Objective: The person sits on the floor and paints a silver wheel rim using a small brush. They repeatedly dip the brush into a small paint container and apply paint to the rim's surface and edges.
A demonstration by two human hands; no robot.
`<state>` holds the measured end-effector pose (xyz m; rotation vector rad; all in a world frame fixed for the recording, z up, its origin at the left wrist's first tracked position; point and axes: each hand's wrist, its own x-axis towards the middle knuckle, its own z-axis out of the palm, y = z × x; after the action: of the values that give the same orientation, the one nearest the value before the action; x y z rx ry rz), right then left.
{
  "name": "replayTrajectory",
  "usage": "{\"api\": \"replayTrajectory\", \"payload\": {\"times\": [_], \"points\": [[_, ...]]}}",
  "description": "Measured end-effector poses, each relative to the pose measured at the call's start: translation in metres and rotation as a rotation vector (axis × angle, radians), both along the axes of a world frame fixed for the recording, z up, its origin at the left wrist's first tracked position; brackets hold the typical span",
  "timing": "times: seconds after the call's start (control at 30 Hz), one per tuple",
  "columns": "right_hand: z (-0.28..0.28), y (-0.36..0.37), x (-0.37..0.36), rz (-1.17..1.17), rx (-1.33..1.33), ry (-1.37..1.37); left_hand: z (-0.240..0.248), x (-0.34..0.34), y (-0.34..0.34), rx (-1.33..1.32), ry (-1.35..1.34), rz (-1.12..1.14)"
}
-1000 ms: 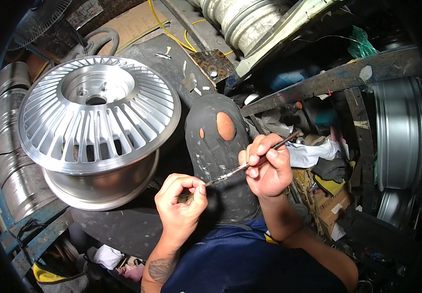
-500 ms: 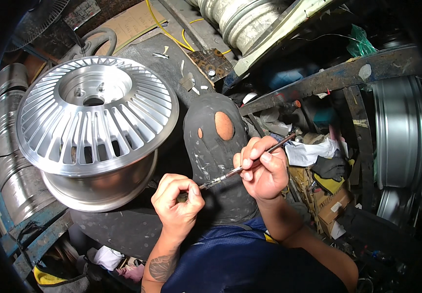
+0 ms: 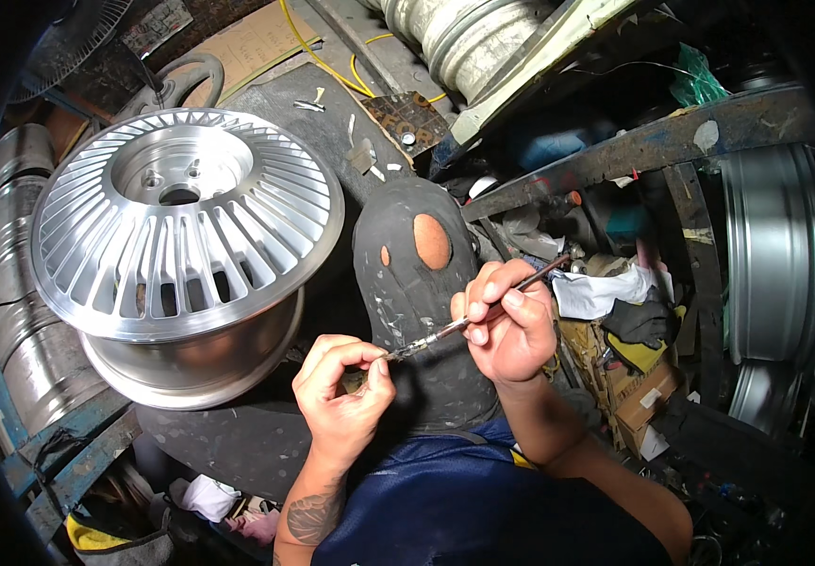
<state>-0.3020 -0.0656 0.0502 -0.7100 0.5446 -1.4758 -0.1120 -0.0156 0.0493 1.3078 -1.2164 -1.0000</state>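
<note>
A thin paintbrush (image 3: 452, 327) with a dark handle and a pale, smeared ferrule slants across the space above my lap. Its handle lies between the thumb and fingers of my right hand (image 3: 511, 325), the end sticking out up and to the right. My left hand (image 3: 343, 385) pinches the brush's tip between thumb and forefinger, so the bristles are mostly hidden. Left of my hands stands a silver wheel rim (image 3: 280, 241) with many narrow spokes, its spoked face up. Neither hand touches the rim.
My knee (image 3: 398, 245) in torn dark trousers is just beyond my hands. More rims, one silver (image 3: 773, 255), stand at the right behind a worn metal bar (image 3: 606, 151). White cloth (image 3: 601, 294) and a black-and-yellow glove (image 3: 641, 330) lie right. A yellow cable (image 3: 354, 71) runs at the back.
My left thumb and forefinger have shifted slightly at the brush's tip, and the forefinger is straighter. My right hand keeps its hold almost unmoved. The rim stays in place.
</note>
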Motion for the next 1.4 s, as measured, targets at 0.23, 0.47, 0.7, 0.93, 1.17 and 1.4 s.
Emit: {"api": "replayTrajectory", "payload": {"times": [0.23,0.47,0.7,0.93,1.17,1.4], "points": [[-0.002,0.000,-0.001,0.016,0.000,-0.007,-0.002,0.000,-0.002,-0.065,-0.078,0.018],[-0.004,0.001,-0.003,0.012,-0.004,-0.012,-0.003,0.000,-0.001,-0.063,-0.063,0.002],[-0.006,0.002,-0.005,0.002,0.010,0.008,-0.006,0.000,0.002,0.060,0.131,-0.023],[0.001,0.006,-0.014,-0.069,0.113,-0.015,-0.007,0.009,0.008,0.391,0.594,-0.081],[-0.013,0.014,-0.059,-0.255,0.132,0.052,-0.018,0.002,0.003,0.448,0.516,-0.077],[-0.045,0.037,-0.141,-0.597,0.038,0.938,-0.109,-0.013,0.022,0.281,-0.092,0.048]]}}
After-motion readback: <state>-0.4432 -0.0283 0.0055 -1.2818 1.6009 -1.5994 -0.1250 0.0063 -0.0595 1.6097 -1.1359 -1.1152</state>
